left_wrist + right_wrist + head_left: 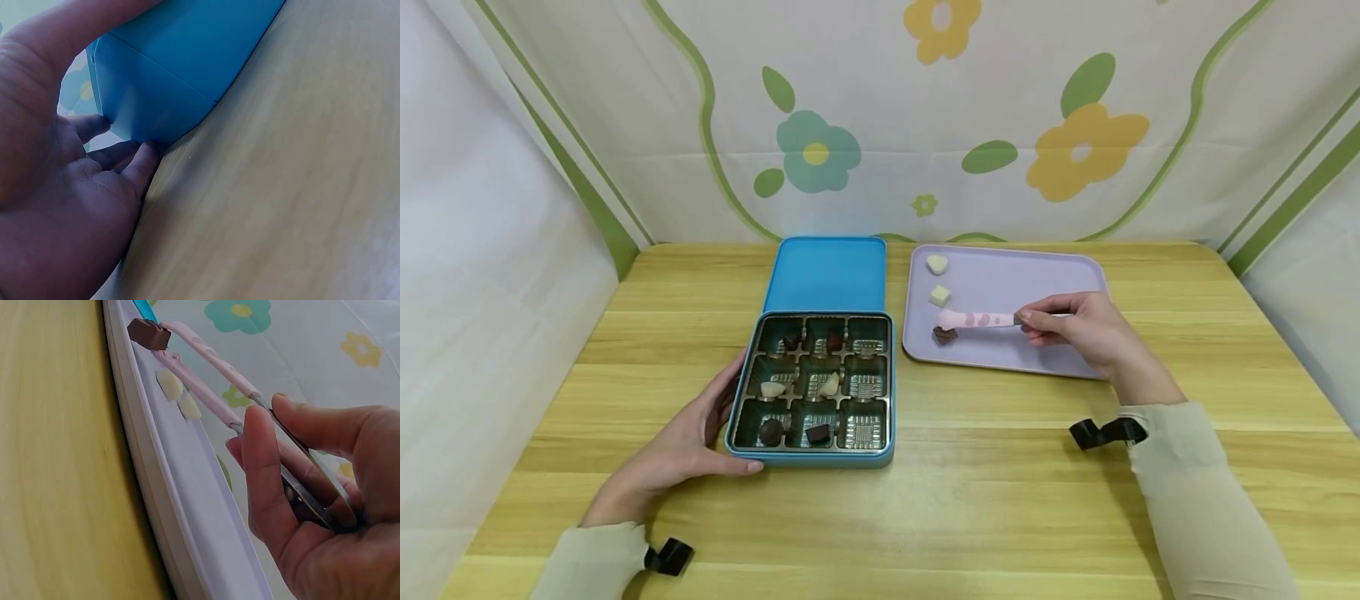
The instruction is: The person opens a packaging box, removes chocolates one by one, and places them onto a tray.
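1. The left hand (687,446) grasps the near left corner of a square blue metal tin (827,461), its thumb along the tin's front wall and its fingers against the left side.
2. The right hand (1084,332), to the right of the tin, pinches slim tongs (981,320) with pink arms and metal shanks between thumb and fingers. The arms stand slightly apart, tips at a faceted brown chocolate piece (149,336); whether they clamp it cannot be told.
3. This piece is just right of the tin, at the near left of a lavender rectangular tray (1022,279). Farther back on the tray are a creamy-white square piece (940,295) and a creamy-white rounded piece (937,264).
4. Inside the tin, a glossy nine-compartment insert (863,425) bears dark pieces in its back and front rows and pale ones in its middle row, all in the left and centre columns.
5. The tin's flat blue lid (826,273) lies directly behind it.
6. Beneath the tin extends a yellowish wood-grain table (940,517); beyond it hangs a white curtain (880,75) printed with teal and orange flowers.
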`<state>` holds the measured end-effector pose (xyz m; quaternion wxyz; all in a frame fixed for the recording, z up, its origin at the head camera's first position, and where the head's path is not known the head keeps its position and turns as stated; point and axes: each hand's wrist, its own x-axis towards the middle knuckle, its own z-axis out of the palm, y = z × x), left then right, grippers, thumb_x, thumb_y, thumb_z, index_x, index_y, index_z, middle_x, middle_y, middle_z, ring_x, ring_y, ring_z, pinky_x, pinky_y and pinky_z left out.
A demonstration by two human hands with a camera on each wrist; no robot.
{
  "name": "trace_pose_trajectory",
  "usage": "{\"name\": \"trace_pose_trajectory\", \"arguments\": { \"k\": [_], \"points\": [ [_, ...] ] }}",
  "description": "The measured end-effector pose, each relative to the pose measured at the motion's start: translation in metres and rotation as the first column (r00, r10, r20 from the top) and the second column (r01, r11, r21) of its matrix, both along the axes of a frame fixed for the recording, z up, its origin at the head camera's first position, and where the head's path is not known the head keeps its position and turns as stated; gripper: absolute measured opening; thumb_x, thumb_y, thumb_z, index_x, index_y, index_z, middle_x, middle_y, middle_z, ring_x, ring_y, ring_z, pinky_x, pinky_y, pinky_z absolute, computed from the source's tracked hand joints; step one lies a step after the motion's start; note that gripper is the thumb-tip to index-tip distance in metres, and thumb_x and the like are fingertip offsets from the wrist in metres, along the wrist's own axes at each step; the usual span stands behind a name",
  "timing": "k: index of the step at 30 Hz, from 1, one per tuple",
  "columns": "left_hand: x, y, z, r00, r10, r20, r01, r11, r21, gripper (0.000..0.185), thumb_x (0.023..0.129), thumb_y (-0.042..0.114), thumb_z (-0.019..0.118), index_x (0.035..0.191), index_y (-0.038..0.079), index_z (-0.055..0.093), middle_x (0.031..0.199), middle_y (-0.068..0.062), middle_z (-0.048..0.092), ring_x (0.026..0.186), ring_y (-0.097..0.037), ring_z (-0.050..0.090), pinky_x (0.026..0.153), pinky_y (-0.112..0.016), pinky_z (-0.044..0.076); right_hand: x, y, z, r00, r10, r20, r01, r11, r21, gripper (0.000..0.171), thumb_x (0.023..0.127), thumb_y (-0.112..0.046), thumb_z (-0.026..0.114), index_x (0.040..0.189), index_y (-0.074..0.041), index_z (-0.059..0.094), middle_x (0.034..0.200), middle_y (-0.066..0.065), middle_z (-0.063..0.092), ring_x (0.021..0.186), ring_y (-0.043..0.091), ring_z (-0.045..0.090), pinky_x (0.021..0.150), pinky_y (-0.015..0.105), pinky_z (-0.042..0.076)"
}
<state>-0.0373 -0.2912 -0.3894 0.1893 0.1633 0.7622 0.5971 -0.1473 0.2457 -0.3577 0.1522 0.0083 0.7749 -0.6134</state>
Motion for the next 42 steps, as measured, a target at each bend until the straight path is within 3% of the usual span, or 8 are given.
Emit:
{"name": "trace_pose_trajectory", "arguments": {
  "k": [5, 9, 13, 18, 21, 24, 35, 42],
  "points": [
    [0.0, 0.0, 0.0, 1.0, -0.001, 0.002, 0.001, 1.0, 0.003, 0.136, 0.079, -0.004, 0.092, 0.175, 0.033, 0.003, 0.183, -0.011, 0.002, 0.152, 0.015, 0.028, 0.114, -0.006, 0.035, -0.001, -0.003, 0.0, 1.0, -0.004, -0.004, 0.004, 0.999, 0.049, 0.043, 0.103, -0.015, 0.074, 0.131, 0.016, 0.067, 0.093, -0.012, 0.08, 0.082, 0.006, 0.077, 0.08, 0.026, 0.065],
    [0.0, 0.0, 0.0, 1.0, -0.002, 0.005, 0.002, 1.0, 0.007, 0.136, 0.079, -0.004, 0.092, 0.175, 0.032, 0.003, 0.183, -0.011, 0.002, 0.152, 0.015, 0.027, 0.115, -0.006, 0.034, 0.002, -0.003, 0.005, 0.999, -0.001, -0.037, 0.007, 0.988, 0.156, 0.047, 0.102, -0.025, 0.078, 0.133, 0.009, 0.07, 0.095, -0.01, 0.081, 0.082, 0.005, 0.077, 0.082, 0.023, 0.064],
    [0.0, 0.0, 0.001, 1.0, -0.002, 0.006, 0.002, 1.0, 0.008, 0.136, 0.079, -0.004, 0.092, 0.175, 0.032, 0.003, 0.183, -0.011, 0.002, 0.152, 0.015, 0.027, 0.115, -0.006, 0.034, 0.01, 0.0, 0.017, 0.991, 0.046, -0.125, -0.002, 0.943, 0.332, 0.043, 0.1, -0.038, 0.079, 0.129, -0.006, 0.077, 0.1, -0.003, 0.084, 0.086, 0.009, 0.079, 0.082, 0.017, 0.059],
    [0.0, 0.0, 0.003, 1.0, 0.002, 0.002, -0.002, 1.0, -0.002, 0.135, 0.079, -0.003, 0.092, 0.175, 0.032, 0.003, 0.183, -0.012, 0.003, 0.152, 0.015, 0.027, 0.115, -0.005, 0.033, 0.019, -0.003, 0.031, 0.95, 0.161, -0.266, -0.019, 0.884, 0.467, 0.028, 0.097, -0.032, 0.083, 0.121, -0.017, 0.082, 0.107, 0.006, 0.082, 0.085, 0.011, 0.077, 0.076, 0.02, 0.057],
    [0.0, 0.0, 0.003, 1.0, 0.004, -0.001, -0.004, 1.0, -0.008, 0.134, 0.08, -0.003, 0.092, 0.175, 0.032, 0.003, 0.183, -0.011, 0.003, 0.152, 0.014, 0.027, 0.115, -0.005, 0.032, 0.022, -0.007, 0.034, 0.923, 0.206, -0.324, -0.026, 0.876, 0.481, 0.023, 0.096, -0.023, 0.085, 0.117, -0.015, 0.083, 0.107, 0.007, 0.079, 0.083, 0.008, 0.074, 0.072, 0.022, 0.059],
    [0.0, 0.0, 0.002, 1.0, 0.003, 0.005, -0.003, 1.0, -0.003, 0.135, 0.079, -0.003, 0.092, 0.175, 0.033, 0.004, 0.183, -0.011, 0.002, 0.152, 0.015, 0.027, 0.115, -0.005, 0.033, 0.022, -0.011, 0.033, 0.912, 0.229, -0.341, -0.044, 0.88, 0.472, 0.021, 0.096, -0.019, 0.084, 0.116, -0.012, 0.083, 0.106, 0.009, 0.078, 0.081, 0.007, 0.073, 0.07, 0.022, 0.059],
    [0.001, 0.0, 0.001, 1.0, 0.004, 0.01, -0.004, 1.0, 0.001, 0.136, 0.078, -0.004, 0.092, 0.175, 0.033, 0.003, 0.183, -0.011, 0.002, 0.151, 0.016, 0.028, 0.115, -0.005, 0.033, 0.024, -0.014, 0.033, 0.917, 0.23, -0.327, -0.053, 0.881, 0.471, 0.021, 0.097, -0.019, 0.083, 0.116, -0.011, 0.083, 0.106, 0.009, 0.079, 0.081, 0.01, 0.075, 0.071, 0.023, 0.06],
    [0.001, 0.0, 0.001, 1.0, 0.003, -0.005, -0.003, 1.0, -0.014, 0.135, 0.079, -0.003, 0.092, 0.175, 0.033, 0.003, 0.183, -0.01, 0.003, 0.151, 0.015, 0.028, 0.114, -0.005, 0.033, 0.027, -0.01, 0.041, 0.926, 0.182, -0.331, 0.0, 0.876, 0.482, 0.019, 0.096, -0.021, 0.084, 0.115, -0.016, 0.084, 0.104, 0.005, 0.079, 0.082, 0.01, 0.077, 0.072, 0.023, 0.06]
  ]
}}
